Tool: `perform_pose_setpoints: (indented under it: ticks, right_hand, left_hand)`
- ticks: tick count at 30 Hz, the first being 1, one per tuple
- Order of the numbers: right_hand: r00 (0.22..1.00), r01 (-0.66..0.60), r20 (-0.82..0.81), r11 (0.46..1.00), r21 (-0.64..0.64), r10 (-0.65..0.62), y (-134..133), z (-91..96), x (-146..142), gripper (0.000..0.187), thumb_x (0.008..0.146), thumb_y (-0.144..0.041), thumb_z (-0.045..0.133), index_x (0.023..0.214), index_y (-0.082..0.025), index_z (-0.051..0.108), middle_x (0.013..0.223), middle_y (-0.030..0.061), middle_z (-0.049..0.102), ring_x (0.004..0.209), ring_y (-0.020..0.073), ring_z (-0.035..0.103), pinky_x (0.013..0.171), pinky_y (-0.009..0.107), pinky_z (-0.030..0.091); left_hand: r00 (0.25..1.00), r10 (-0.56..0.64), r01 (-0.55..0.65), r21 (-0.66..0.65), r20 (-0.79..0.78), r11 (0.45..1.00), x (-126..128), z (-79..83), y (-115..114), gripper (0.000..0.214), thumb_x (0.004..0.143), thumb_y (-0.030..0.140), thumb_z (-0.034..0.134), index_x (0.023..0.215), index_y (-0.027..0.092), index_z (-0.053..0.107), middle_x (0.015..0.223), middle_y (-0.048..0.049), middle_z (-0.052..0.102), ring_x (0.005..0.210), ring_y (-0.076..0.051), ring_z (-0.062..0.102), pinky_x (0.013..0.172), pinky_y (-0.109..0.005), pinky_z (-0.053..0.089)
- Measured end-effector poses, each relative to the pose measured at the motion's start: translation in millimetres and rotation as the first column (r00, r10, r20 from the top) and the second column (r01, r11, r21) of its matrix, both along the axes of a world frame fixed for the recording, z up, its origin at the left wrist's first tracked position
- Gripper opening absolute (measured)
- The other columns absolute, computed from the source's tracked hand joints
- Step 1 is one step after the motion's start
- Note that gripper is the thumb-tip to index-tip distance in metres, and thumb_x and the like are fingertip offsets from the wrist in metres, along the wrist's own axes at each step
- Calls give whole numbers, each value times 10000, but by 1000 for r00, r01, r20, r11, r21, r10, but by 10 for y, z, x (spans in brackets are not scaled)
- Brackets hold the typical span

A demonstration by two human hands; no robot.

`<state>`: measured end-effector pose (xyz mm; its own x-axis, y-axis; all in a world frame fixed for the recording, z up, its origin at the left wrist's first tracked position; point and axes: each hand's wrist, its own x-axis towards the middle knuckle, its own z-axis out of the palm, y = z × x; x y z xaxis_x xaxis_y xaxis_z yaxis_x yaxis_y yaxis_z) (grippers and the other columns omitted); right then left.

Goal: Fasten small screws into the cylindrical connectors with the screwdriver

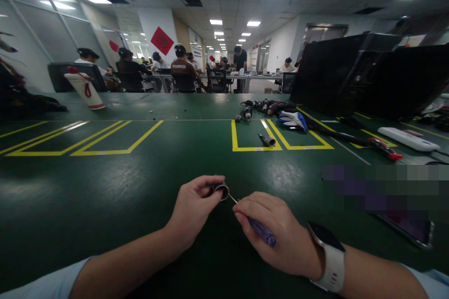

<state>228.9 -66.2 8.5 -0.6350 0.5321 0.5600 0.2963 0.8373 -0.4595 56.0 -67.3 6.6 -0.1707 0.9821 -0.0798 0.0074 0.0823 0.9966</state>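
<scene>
My left hand [194,208] is closed around a small round metal part [221,190], pinching it between thumb and fingers just above the green table [122,187]. My right hand [271,233] grips a small screwdriver [257,228] with a blue handle. Its thin metal shaft points up and left, and the tip touches the metal part. A white watch sits on my right wrist.
A small metal cylinder [267,139] lies inside a yellow marked box. Gloves [293,120] and several small parts [261,106] lie further back. A red-handled tool [380,147], a white bar [409,138] and a phone [409,228] are at right. Several people sit at tables behind.
</scene>
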Motion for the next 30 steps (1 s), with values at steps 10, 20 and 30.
perform_pose_setpoints:
  ticks: [10, 20, 30]
  right_hand:
    - [999, 20, 38, 997, 77, -23, -13, -29, -35, 137, 845, -140, 449, 915, -143, 566, 842, 70, 639, 757, 163, 575, 664, 284, 462]
    - [1000, 27, 2, 996, 84, -27, -33, 4, -18, 137, 833, -129, 459, 914, -142, 570, 810, 62, 643, 735, 160, 578, 640, 277, 459]
    - [997, 62, 45, 994, 94, -67, -68, -37, -54, 133, 847, -142, 446, 898, -148, 568, 825, 76, 642, 751, 172, 595, 659, 292, 470]
  left_hand:
    - [999, -10, 10, 2, -30, 1000, -9, -23, 27, 282, 626, 161, 682, 905, 134, 645, 769, -29, 714, 769, -162, 668, 715, -248, 510]
    - [1000, -13, 13, 25, -20, 1000, -12, -43, 39, 292, 629, 166, 680, 917, 135, 644, 804, -36, 717, 783, -163, 668, 735, -257, 509]
    - [1000, 1, -1, -3, 9, 1000, 11, 13, 10, 292, 608, 164, 689, 896, 129, 659, 805, -50, 722, 771, -170, 670, 746, -269, 514]
